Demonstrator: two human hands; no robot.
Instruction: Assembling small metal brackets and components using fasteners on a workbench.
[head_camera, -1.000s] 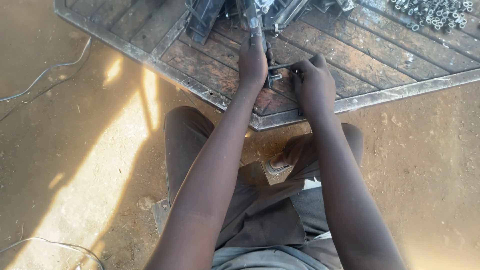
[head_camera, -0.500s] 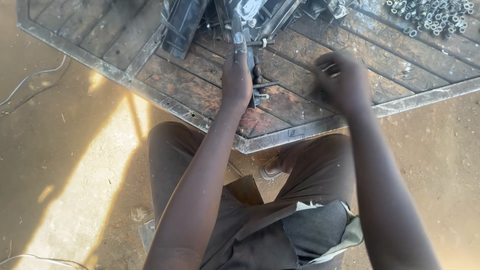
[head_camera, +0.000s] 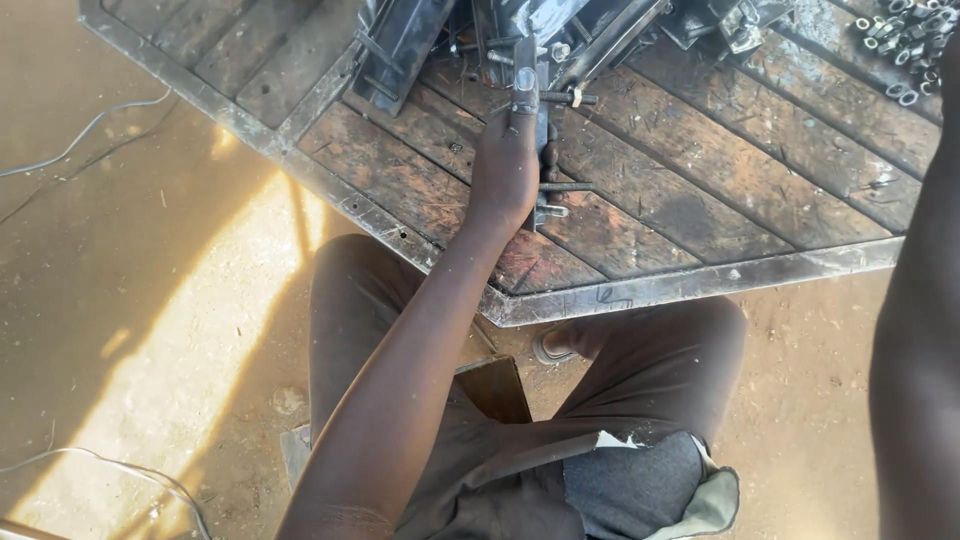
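Note:
My left hand (head_camera: 505, 165) is closed around an upright metal bracket (head_camera: 527, 75) with bolts sticking out of its right side, standing on a wooden platform with a metal frame (head_camera: 690, 285). A loose bolt (head_camera: 565, 187) lies just right of the hand. My right forearm (head_camera: 915, 330) runs up the right edge of the view; the right hand itself is out of frame. Dark metal parts (head_camera: 405, 45) stand behind the bracket.
A pile of nuts and bolts (head_camera: 895, 35) lies at the platform's far right corner. My knees and dark trousers (head_camera: 560, 440) sit below the platform's near corner. White cables (head_camera: 80, 135) lie on the dirt floor at left.
My right hand has moved off the bracket, to the right and up out of view. The left hand keeps its hold on the bracket. The camera has shifted slightly.

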